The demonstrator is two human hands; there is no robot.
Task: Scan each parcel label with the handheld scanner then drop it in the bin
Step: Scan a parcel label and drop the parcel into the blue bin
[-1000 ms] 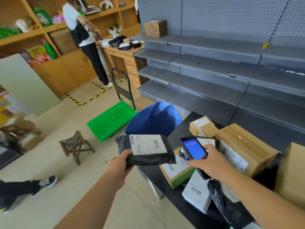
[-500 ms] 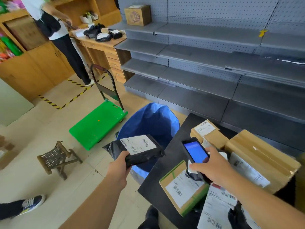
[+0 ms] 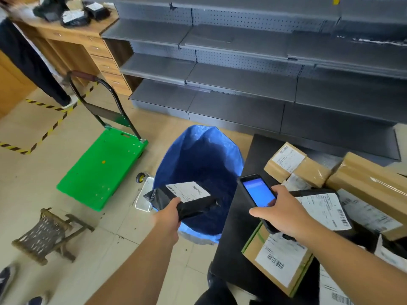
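Your left hand (image 3: 168, 213) grips the black parcel (image 3: 187, 200) label-up over the open blue bin (image 3: 199, 155), while your right hand (image 3: 280, 213) clasps the handheld scanner (image 3: 255, 191) above the black table (image 3: 233, 230) of boxes

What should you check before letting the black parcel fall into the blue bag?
1. Black plastic parcel held by the left hand: ok.
2. Parcel over the open blue bag bin: ok.
3. Bin mouth open, room inside: ok.
4. Label already scanned: cannot tell.
5. Black handheld scanner gripped in the right hand: ok.
6. More cardboard boxes waiting on the black table: ok.
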